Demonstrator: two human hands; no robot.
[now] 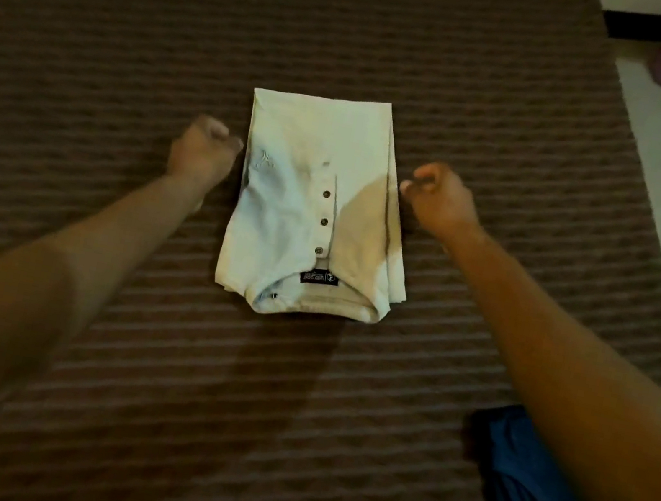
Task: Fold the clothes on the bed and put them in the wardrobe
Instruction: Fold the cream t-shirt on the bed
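On the striped bed (136, 39), a folded white buttoned shirt (313, 212) lies flat.

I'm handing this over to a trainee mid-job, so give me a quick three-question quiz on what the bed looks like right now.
1. True or false: the white shirt lies folded on the striped bedspread.
2. Which garment lies at the near right? A. dark blue garment B. red towel C. grey socks
3. Fill in: the left hand and right hand, fingers curled, flank the shirt and hold ____.

Key: 1 true. 2 A, the dark blue garment. 3 nothing.
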